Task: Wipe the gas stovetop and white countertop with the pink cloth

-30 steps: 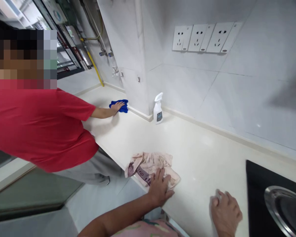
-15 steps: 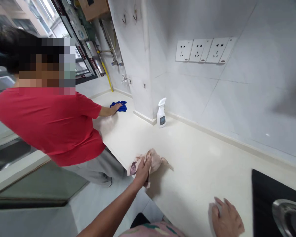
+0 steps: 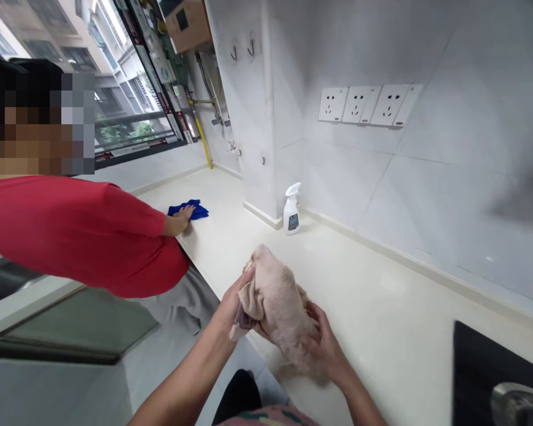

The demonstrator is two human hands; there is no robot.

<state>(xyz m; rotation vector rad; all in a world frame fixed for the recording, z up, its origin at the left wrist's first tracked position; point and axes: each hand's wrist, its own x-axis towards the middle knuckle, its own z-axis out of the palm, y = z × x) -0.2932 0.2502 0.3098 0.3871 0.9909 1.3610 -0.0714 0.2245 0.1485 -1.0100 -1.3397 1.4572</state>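
A bunched beige cloth (image 3: 278,296) is held up between my two hands, above the front edge of the cream countertop (image 3: 364,331). My left hand (image 3: 237,296) grips its left side, thumb on top and the other fingers hidden behind the fabric. On the lower right side, my right hand (image 3: 326,343) has its fingers closed on the cloth. Past the cloth, a white spray bottle (image 3: 292,210) stands upright on the counter by the wall corner.
At the left, a co-worker in a red shirt (image 3: 84,231) leans over the counter, one hand on a blue cloth (image 3: 190,209). A black cooktop (image 3: 475,367) lies at the lower right. Sockets (image 3: 368,105) and hooks (image 3: 251,47) are on the wall; a yellow pipe (image 3: 203,142) stands beyond.
My right hand has left the counter near the cooktop and taken hold of the beige cloth. The cloth is lifted off the counter. The co-worker's hand and blue cloth have shifted towards the counter's front edge.
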